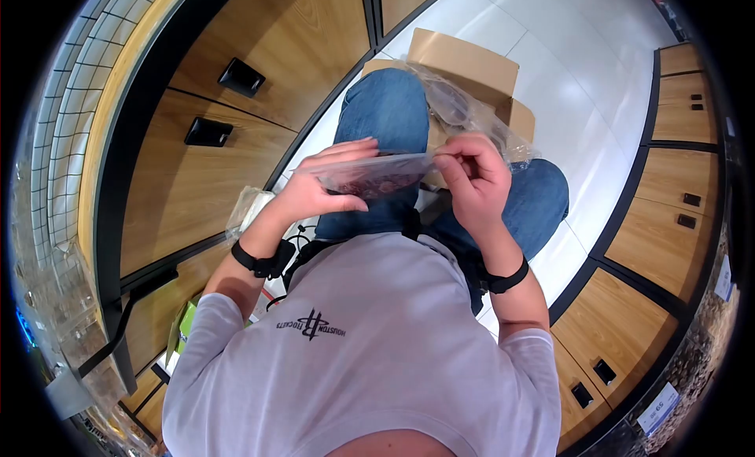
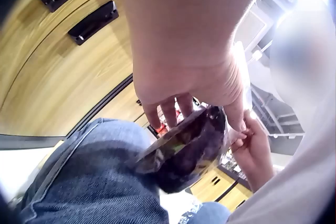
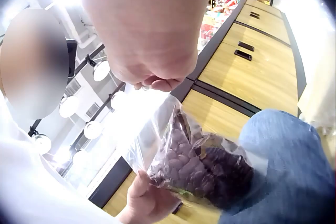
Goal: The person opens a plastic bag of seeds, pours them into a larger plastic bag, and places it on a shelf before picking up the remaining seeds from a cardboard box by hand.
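Note:
A clear plastic bag (image 1: 377, 176) filled with dark, purplish pieces is held above the person's lap. My left hand (image 1: 318, 186) holds its left side, thumb on the near face and fingers on the far one. At the opposite end, my right hand (image 1: 480, 174) pinches the bag's edge between thumb and curled fingers. The right wrist view shows the dark contents (image 3: 199, 169) gathered low in the bag, with the left thumb (image 3: 139, 184) against the plastic. The left wrist view has the bag (image 2: 186, 153) hanging under the left fingers.
An open cardboard box (image 1: 464, 64) with crumpled clear plastic (image 1: 472, 115) over it stands on the floor beyond the knees. Wooden cabinets (image 1: 204, 154) with black handles line the left, and more cabinets (image 1: 629, 245) the right. A green box (image 1: 187, 325) sits at lower left.

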Demonstrator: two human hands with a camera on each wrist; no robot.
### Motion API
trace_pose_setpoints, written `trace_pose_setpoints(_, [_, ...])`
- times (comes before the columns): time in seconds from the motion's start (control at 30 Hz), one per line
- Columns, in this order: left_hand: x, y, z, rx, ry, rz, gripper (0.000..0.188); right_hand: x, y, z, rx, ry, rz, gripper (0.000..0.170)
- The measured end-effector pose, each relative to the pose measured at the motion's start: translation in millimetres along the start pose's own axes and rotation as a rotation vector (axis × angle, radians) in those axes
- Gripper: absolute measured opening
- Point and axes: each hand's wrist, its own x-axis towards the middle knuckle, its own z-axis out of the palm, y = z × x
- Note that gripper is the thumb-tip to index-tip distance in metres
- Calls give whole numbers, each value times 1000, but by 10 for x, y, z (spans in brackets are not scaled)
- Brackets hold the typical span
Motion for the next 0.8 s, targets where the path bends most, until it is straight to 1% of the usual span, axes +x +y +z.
trace_pose_setpoints(0.03, [-12,-80,71,1,0,9,71,6,-4,7,-5,2,-7,11])
trace_pose_setpoints(0.1, [-13,-207,222,-337,77,-209,94,18,-9,48,188,-3,38,12])
trace_pose_setpoints(0.13, [16,-275,239,-205,13,-197,107,35,5,73,182,1,27,12])
trace_pose_setpoints(0.17, [27,-331,258,-203,9,-185,107,47,24,105,273,-5,-6,12])
trace_pose_setpoints(0.2, [70,-314,282,-205,-2,-251,103,77,0,144,364,-9,-40,11])
trace_pose_setpoints(0.23, [122,-307,304,-208,-15,-317,99,106,-33,166,354,-2,-50,11])
trace_pose_setpoints(0.3, [173,-410,413,-248,-33,-266,95,171,-135,180,495,83,-111,10])
trace_pose_setpoints(0.37, [195,-495,557,-996,-26,-364,78,282,-242,151,514,111,-163,8])
trace_pose_setpoints(0.4, [254,-486,613,-1119,-36,-316,80,339,-340,137,645,142,-187,8])
trace_pose_setpoints(0.43, [351,-396,674,-1118,-52,-305,80,392,-437,129,777,171,-212,7])
trace_pose_setpoints(0.47, [446,-291,742,-1367,-55,-277,87,417,-532,136,734,247,-218,7])
trace_pose_setpoints(0.5, [526,-180,777,-1615,-59,-247,95,421,-592,158,728,248,-233,7])
trace_pose_setpoints(0.53, [580,-89,777,-1563,-143,-285,109,423,-645,187,775,316,-245,7])
trace_pose_setpoints(0.57, [645,23,783,-1556,-153,-272,109,427,-687,200,825,381,-257,7])
trace_pose_setpoints(0.63, [761,239,773,-1580,-328,-241,111,398,-682,175,793,384,-274,8])
trace_pose_setpoints(0.67, [780,137,773,-1613,-271,-244,103,379,-682,141,788,393,-274,10])
trace_pose_setpoints(0.7, [805,113,687,-1606,-279,-230,103,358,-672,86,781,401,-275,12])
trace_pose_setpoints(0.73, [812,77,558,-1489,-179,-226,96,295,-607,-28,779,396,-289,12])
trace_pose_setpoints(0.77, [823,39,427,-1371,-80,-221,89,209,-508,-197,676,273,-273,11])
trace_pose_setpoints(0.8, [859,27,285,-1340,-44,-190,82,172,-467,-354,570,151,-254,11])
